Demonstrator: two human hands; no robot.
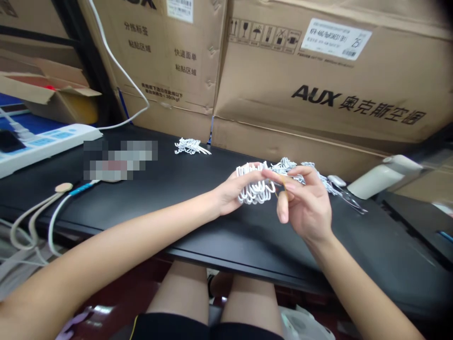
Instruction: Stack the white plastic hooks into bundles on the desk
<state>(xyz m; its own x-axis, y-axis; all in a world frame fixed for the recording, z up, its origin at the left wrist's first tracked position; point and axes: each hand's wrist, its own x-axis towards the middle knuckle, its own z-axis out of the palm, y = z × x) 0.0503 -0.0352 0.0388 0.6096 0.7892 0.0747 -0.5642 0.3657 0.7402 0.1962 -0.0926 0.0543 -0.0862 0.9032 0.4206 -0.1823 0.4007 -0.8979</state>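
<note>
My left hand [231, 191] is closed around a bundle of white hooks [253, 183], held just above the black table [148, 208]. My right hand [304, 203] sits right beside it, its thumb and fingers pinching a thin yellowish rubber band [281, 183] at the bundle's right end. Behind my right hand lies a loose pile of white hooks [300, 171] on the table. A second small bunch of white hooks [190, 146] rests farther back near the cardboard boxes.
Large cardboard boxes [318, 85] wall off the table's far side. A white power strip [46, 144] with a cable lies at the left, with cords [42, 212] trailing off the front edge. A white device [382, 177] sits at the right. My knees show below the table edge.
</note>
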